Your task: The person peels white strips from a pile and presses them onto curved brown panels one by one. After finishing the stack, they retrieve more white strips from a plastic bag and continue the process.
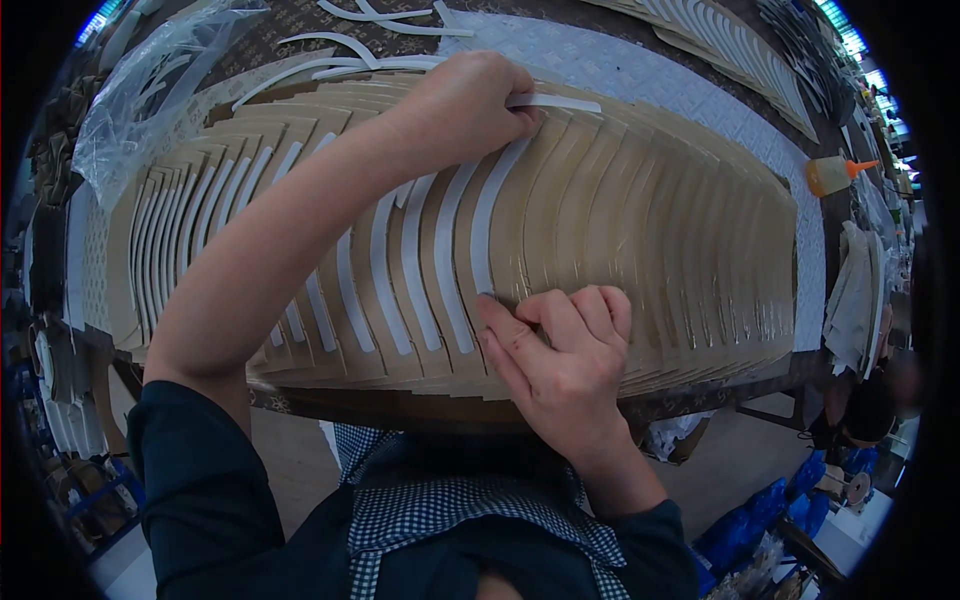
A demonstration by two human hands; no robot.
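My left hand [472,108] reaches across to the far side of the table, its fingers closed on a white strip [565,102] that sticks out to the right. Below it, a curved white strip [484,215] runs down over a tan card piece toward me. At its near end is my right hand [565,350], with thumb and forefinger at the strip's tip and the other fingers curled. Overlapping tan card pieces [640,220] fan out under both hands. Those to the left carry white strips; those to the right show a glossy, wet-looking surface.
Loose white strips [345,42] lie at the back near a clear plastic bag [165,85]. A glue bottle with an orange nozzle [830,177] lies at the right. Another fan of striped pieces [735,50] is at the far right. Blue bags [745,525] sit below.
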